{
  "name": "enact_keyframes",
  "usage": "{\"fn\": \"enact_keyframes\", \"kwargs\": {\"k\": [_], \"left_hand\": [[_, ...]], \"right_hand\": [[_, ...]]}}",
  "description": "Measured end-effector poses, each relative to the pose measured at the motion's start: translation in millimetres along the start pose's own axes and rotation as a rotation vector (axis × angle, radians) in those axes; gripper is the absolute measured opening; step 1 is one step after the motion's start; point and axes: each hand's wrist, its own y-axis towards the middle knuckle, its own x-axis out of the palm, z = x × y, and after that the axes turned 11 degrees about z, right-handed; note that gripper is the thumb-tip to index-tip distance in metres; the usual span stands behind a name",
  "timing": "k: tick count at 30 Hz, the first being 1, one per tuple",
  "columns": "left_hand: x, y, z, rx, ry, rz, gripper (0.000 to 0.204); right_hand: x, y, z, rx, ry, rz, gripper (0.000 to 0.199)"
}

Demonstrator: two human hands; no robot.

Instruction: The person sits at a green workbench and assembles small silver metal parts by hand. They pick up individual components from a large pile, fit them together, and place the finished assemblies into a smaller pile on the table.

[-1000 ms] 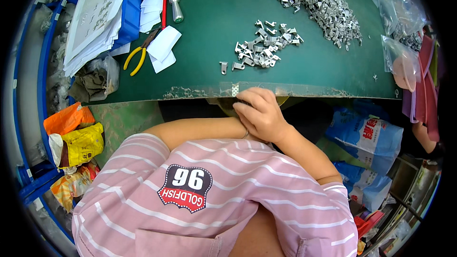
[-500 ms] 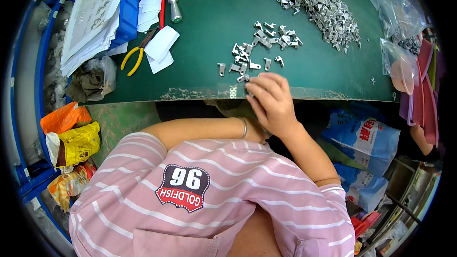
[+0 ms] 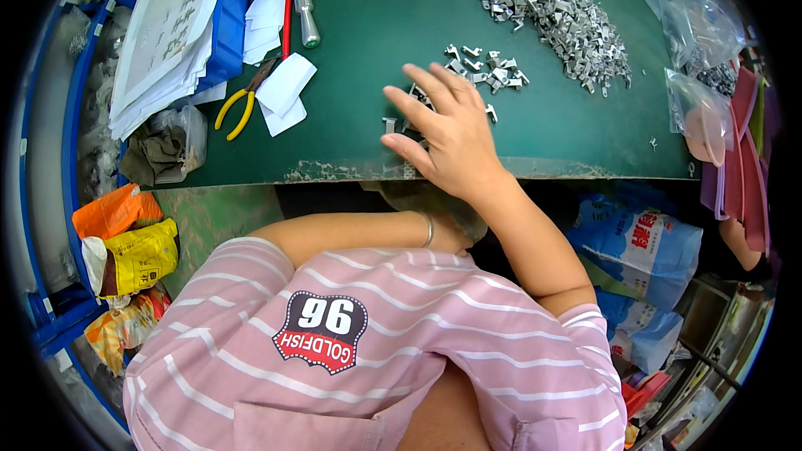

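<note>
Above the near part of the green table (image 3: 351, 100), my right hand (image 3: 454, 132) is spread with its fingers apart. It partly covers a loose group of small bent metal brackets (image 3: 504, 75); some show past its fingers, and one bracket (image 3: 389, 125) lies just left of the thumb. My left hand (image 3: 449, 236) is below the table edge, close to my body, with a bangle (image 3: 429, 230) at its wrist. The fingers of that hand are hidden. A large heap of similar metal brackets (image 3: 568, 25) lies farther back to the right.
Yellow-handled pliers (image 3: 236, 113), white paper slips (image 3: 286, 88) and a blue tray (image 3: 230, 42) with papers are at the left. Clear plastic bags (image 3: 706, 25) lie at the right edge. Blue printed bags (image 3: 639, 242) stand below the table.
My right hand has moved forward over the bracket group, and its fingers have gone from curled together to spread apart. My left hand stays low near my body.
</note>
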Motion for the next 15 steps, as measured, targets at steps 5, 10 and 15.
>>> {"fn": "enact_keyframes", "kwargs": {"k": [5,10,15], "left_hand": [[-2.6,-1.0,-0.1,0.018,0.042,-0.03,0.042],[13.9,4.5,-12.2,0.016,0.01,-0.015,0.042],[-9.0,-0.3,5.4,-0.047,-0.03,-0.122,0.043]], "right_hand": [[2.7,-16.7,7.7,0.049,0.179,-0.15,0.022],[-16.1,-48.7,-3.2,-0.015,0.31,-0.088,0.014],[-28.0,-75.5,-4.4,-0.031,0.383,-0.019,0.021]]}}
